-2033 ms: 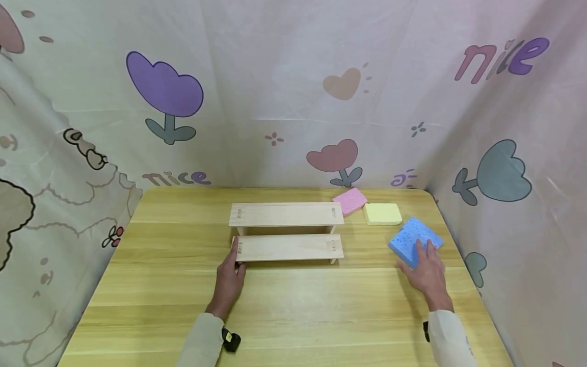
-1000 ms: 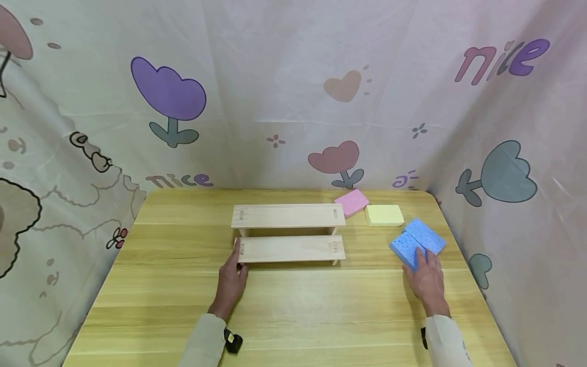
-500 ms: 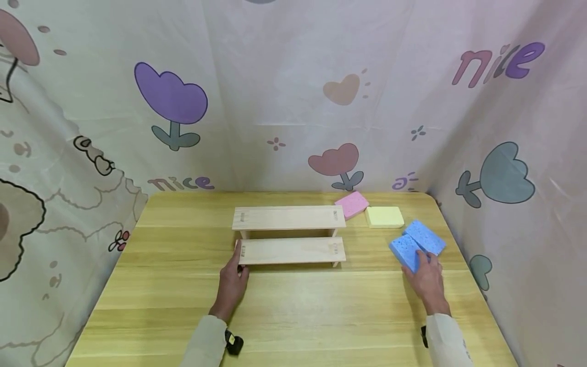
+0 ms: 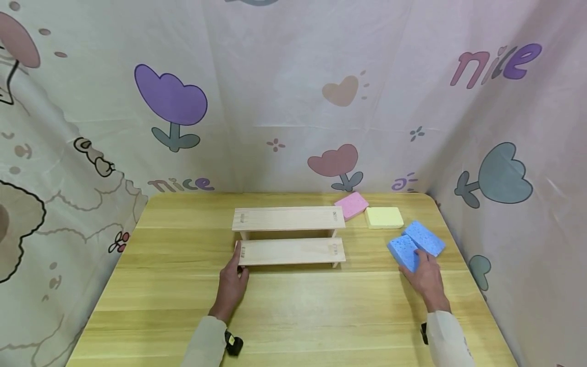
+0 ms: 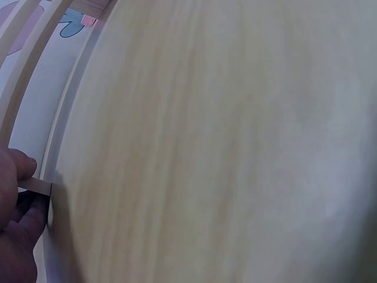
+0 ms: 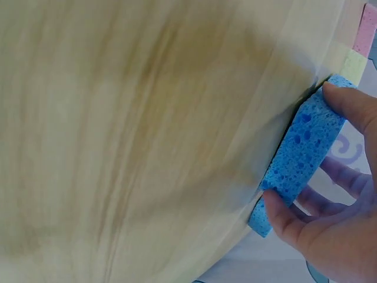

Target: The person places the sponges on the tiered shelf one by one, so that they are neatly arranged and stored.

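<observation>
A light wooden two-step rack [image 4: 291, 251] stands at the middle of the table. My left hand [image 4: 231, 285] grips the left end of its lower board, pinching the edge in the left wrist view, where fingers [image 5: 23, 165] show above and below it. Two blue sponges lie side by side at the right. The nearer blue sponge [image 4: 403, 251] is held by my right hand [image 4: 426, 279], with thumb and a finger at opposite ends of it. Behind it the other blue sponge [image 4: 425, 237] lies untouched, as far as I can see.
Beyond the blue sponges lies a yellow sponge [image 4: 384, 217]. A pink sponge [image 4: 352, 205] sits behind the rack's right corner. The wooden table [image 4: 321, 316] ends against a patterned curtain [image 4: 257, 92] at the back and sides.
My right hand has drawn its fingers in from across both blue sponges onto the nearer one, which has shifted slightly left. The left hand stays on the rack. The head view has tilted a little.
</observation>
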